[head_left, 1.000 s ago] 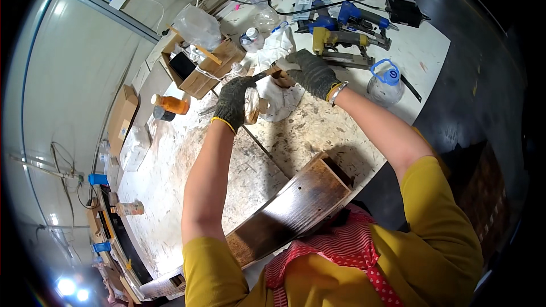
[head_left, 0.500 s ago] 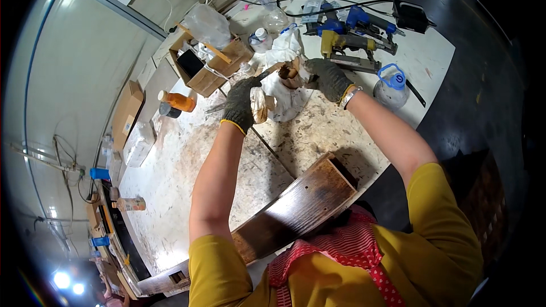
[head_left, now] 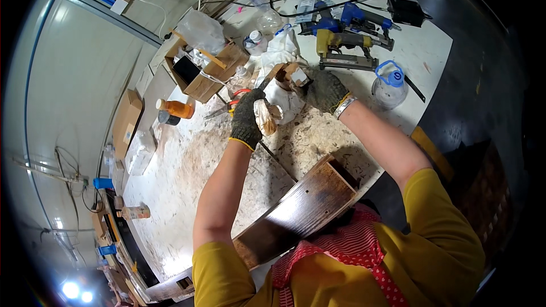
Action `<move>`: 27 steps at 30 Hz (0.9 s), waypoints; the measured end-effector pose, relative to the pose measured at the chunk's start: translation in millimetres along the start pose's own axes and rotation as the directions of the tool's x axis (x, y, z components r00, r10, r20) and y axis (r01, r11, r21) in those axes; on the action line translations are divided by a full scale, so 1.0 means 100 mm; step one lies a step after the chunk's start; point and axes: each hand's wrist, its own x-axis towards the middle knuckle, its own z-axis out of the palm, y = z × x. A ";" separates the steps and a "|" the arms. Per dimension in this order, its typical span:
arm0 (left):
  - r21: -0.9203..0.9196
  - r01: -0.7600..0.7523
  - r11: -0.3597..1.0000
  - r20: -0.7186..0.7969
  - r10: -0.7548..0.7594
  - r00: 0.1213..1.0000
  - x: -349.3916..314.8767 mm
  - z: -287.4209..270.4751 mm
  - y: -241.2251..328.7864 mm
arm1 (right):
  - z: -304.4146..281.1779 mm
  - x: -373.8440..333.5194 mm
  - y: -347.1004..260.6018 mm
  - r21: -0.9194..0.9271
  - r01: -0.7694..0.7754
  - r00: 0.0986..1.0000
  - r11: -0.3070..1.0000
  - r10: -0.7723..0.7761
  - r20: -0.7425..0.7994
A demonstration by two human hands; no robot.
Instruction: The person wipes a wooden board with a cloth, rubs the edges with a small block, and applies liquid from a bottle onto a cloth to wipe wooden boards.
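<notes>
Head view, left fingers (head_left: 254,98) clamping cloth (head_left: 264,116), grip of right fingers (head_left: 313,79) unclear, pliers (head_left: 216,112) alongside, nail guns (head_left: 348,40) beyond

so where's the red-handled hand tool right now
In the head view, the red-handled hand tool is left of centre, right beside the gloved left grip, between it and the orange bottle.

"What is seen at five o'clock?"
"A red apron (head_left: 347,240), striped and speckled with white."
"At eleven?"
"Red is shown by tool handles (head_left: 242,91); at one, yellow by a nail gun (head_left: 340,41)."
</notes>
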 end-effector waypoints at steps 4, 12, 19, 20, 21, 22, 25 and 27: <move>0.087 -0.001 0.996 -0.083 0.008 0.997 -0.05 0.19 -0.09 | -0.06 0.04 -0.02 -0.056 -0.013 0.999 0.998 0.011 -0.037; 0.132 -0.149 0.980 -0.049 0.157 0.986 0.02 0.08 -0.18 | 0.17 0.04 0.11 -0.059 0.034 0.991 0.998 -0.041 -0.125; 0.365 -0.249 0.897 -0.027 0.277 0.960 0.12 0.09 -0.24 | -0.21 0.21 0.10 -0.181 0.106 0.994 0.978 -0.099 0.045; 0.313 -0.198 0.929 -0.094 0.238 0.967 0.07 0.20 -0.21 | -0.06 0.11 0.08 -0.120 0.062 0.998 0.991 -0.064 -0.017; 0.257 -0.148 0.955 -0.159 0.193 0.968 0.03 0.29 -0.19 | 0.02 0.04 0.07 -0.056 0.022 0.997 0.998 -0.026 -0.077; 0.315 -0.150 0.937 -0.128 0.199 0.972 0.00 0.35 -0.18 | 0.03 -0.01 0.06 -0.054 0.033 0.996 0.998 -0.037 -0.079; 0.630 -0.533 0.565 0.201 0.545 0.814 0.17 0.00 -0.22 | 0.14 -0.04 0.14 -0.170 0.064 0.988 0.983 -0.086 -0.128; 0.780 -0.534 0.326 0.284 0.575 0.767 0.18 -0.02 -0.23 | 0.13 -0.09 0.13 -0.110 0.045 0.985 0.993 -0.062 -0.162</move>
